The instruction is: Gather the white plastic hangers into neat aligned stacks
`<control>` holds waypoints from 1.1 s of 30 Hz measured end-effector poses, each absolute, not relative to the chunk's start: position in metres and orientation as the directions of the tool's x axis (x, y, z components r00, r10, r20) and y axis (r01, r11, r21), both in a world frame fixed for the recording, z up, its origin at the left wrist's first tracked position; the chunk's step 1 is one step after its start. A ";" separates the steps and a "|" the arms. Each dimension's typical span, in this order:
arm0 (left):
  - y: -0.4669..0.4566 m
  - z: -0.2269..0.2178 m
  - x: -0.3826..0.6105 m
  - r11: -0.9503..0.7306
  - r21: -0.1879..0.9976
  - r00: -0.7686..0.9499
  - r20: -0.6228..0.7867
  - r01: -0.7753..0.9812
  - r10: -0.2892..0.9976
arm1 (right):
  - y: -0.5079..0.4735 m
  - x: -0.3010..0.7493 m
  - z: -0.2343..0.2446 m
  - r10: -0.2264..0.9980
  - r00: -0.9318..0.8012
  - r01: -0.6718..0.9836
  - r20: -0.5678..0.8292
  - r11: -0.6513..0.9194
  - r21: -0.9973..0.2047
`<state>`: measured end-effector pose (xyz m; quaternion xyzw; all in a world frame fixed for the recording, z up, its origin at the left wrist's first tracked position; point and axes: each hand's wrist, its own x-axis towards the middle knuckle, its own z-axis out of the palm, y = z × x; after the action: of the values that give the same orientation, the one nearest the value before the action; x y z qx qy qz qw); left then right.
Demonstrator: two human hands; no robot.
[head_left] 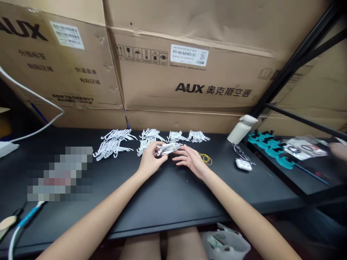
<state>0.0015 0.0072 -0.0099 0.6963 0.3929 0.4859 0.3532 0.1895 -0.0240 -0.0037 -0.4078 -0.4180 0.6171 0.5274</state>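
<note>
A bundle of white hooks [170, 148] sits near the centre of the frame, raised in front of us above the black desk [168, 202]. Our left hand [153, 157] grips its left end, thumb and fingers curled around it. Our right hand [191, 160] is at the right end, fingers loosely bent and spread apart; its fingertips reach the bundle's edge, though we cannot tell whether they press on it. Both forearms come in from the bottom corners.

Behind the hands, across the middle of the frame, we find piles of white hooks [116, 135] laid in four groups; the two groups on the left have a second pile in front. Yellow rubber bands [207, 159] lie just beside the right hand.

Right of centre, a cream bottle [238, 131] leans to the right, with a small white case [243, 164] and a dark cable nearby. At the far right we see turquoise pieces [273, 147] on a dark surface, and at the edge, blurred, part of another person's hand [337, 149].

On the left, a pixelated object [62, 173] lies on the desk. Large cardboard boxes [189, 104] marked AUX fill the top. A plastic bag [238, 247] shows below the desk, at bottom right.
</note>
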 end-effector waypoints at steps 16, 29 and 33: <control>0.004 -0.012 0.005 -0.490 0.842 0.332 0.406 0.226 0.851 | -0.016 0.198 -0.012 0.999 -0.004 -0.419 -0.052 -0.049 -0.907; 0.010 -0.002 0.005 0.069 0.996 0.403 -0.039 -0.061 0.914 | -0.019 0.197 -0.009 0.999 -0.034 -0.325 -0.038 -0.047 -0.945; 0.010 0.000 0.004 0.129 0.985 0.366 -0.079 -0.115 0.927 | -0.018 0.197 -0.010 0.999 -0.042 -0.327 -0.032 -0.044 -0.944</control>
<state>0.0043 0.0096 -0.0003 0.5202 0.3904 0.4058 0.6421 0.1973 -0.0182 -0.0095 -0.4102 -0.4090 0.5946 0.5576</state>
